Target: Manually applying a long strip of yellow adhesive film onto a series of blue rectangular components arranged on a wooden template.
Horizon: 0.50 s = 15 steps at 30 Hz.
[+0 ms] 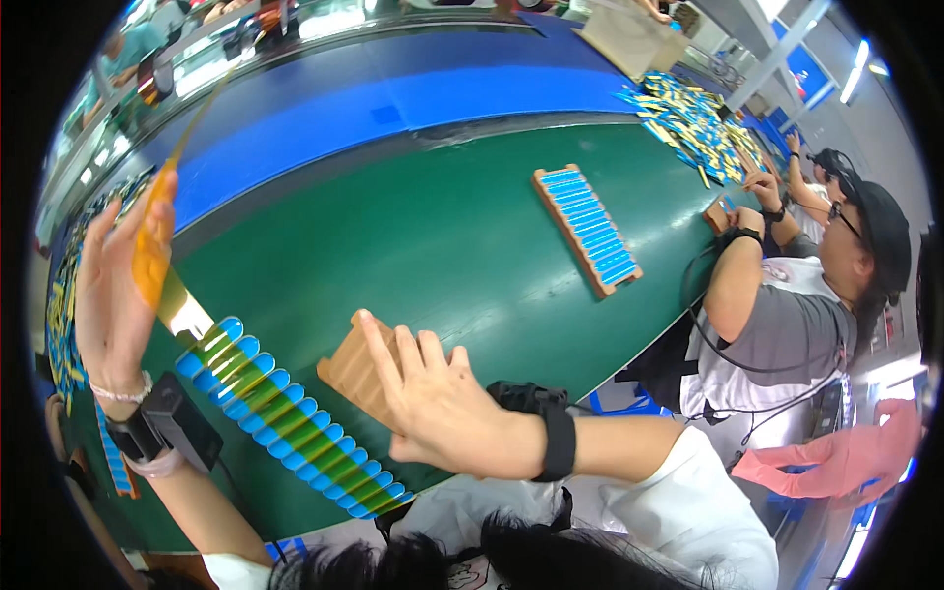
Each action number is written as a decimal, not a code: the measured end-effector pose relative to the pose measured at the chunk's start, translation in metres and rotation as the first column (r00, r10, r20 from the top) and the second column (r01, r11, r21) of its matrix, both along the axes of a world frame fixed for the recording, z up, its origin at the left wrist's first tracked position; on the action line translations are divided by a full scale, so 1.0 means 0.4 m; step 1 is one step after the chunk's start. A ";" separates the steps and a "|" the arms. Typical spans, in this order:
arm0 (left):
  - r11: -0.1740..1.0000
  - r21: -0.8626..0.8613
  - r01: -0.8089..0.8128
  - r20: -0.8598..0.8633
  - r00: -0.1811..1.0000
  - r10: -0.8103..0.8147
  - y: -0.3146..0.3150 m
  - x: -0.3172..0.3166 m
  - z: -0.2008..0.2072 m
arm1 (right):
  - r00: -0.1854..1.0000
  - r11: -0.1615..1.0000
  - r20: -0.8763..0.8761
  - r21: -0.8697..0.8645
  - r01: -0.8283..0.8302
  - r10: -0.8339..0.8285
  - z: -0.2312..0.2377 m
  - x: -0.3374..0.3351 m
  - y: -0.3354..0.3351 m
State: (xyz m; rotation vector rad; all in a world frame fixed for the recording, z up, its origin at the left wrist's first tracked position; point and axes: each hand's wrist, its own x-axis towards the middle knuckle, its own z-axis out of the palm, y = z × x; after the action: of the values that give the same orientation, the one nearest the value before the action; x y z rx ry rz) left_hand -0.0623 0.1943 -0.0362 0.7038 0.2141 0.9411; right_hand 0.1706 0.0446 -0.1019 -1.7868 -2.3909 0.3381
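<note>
My left hand (123, 280) is raised at the left, its fingers closed around a strip of translucent amber tape (152, 246). One thin end of the tape rises past the fingertips. Below that hand, a slanting row of blue round-ended pieces (285, 418) lies side by side on the green table, with amber tape across their middles. My right hand (447, 408) grips a brown grooved wooden block (359, 374), index finger along its far end and thumb at the near side. The block is next to the taped row; its right part is hidden under my palm.
A second wooden rack (590, 236) filled with blue pieces lies on the green table (393, 216). A heap of blue and yellow pieces (693, 128) is at the far right, another heap (64, 315) at the left. A co-worker (796, 305) sits at the right edge.
</note>
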 end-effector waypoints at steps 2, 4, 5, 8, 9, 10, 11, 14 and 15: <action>0.994 -0.104 0.033 0.003 0.999 -0.033 0.001 0.016 -0.014 | 0.987 0.992 -0.103 -0.034 -0.125 0.120 0.042 0.071 0.016; 0.989 -0.146 -0.019 -0.076 0.997 0.008 -0.004 0.029 -0.027 | 0.982 0.972 -0.111 0.196 -0.129 0.153 0.091 0.180 0.051; 0.990 -0.142 -0.013 -0.068 0.998 0.004 -0.005 0.036 -0.033 | 0.984 0.944 -0.066 0.297 -0.140 0.166 0.118 0.243 0.079; 0.985 -0.164 0.049 -0.046 0.997 -0.057 -0.010 0.062 -0.050 | 0.974 0.881 0.183 0.426 -0.204 0.137 0.167 0.437 0.228; 0.987 -0.158 0.023 -0.067 0.997 -0.034 -0.014 0.071 -0.053 | 0.957 0.893 0.284 0.415 -0.175 0.056 0.171 0.501 0.270; 0.989 -0.148 -0.007 -0.089 0.996 -0.007 -0.019 0.080 -0.053 | 0.960 0.913 0.274 0.378 -0.156 0.051 0.168 0.562 0.305; 0.990 -0.144 -0.009 -0.102 0.995 -0.006 -0.024 0.087 -0.053 | 0.939 0.943 0.341 0.301 -0.143 0.033 0.164 0.620 0.337; 0.992 -0.125 -0.037 -0.226 0.974 0.008 -0.050 0.107 -0.049 | 0.839 0.991 0.544 0.125 -0.053 -0.024 0.116 0.752 0.401; 0.987 -0.144 -0.064 -0.286 0.958 0.020 -0.061 0.112 -0.049 | 0.815 0.989 0.579 0.129 -0.068 -0.019 0.095 0.786 0.409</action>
State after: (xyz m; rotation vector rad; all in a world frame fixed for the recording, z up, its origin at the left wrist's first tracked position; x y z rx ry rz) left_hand -0.0175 0.1701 -0.0559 0.6934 0.5521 0.8517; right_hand 0.4848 0.2083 -0.0639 -2.0064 -2.7232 -0.4468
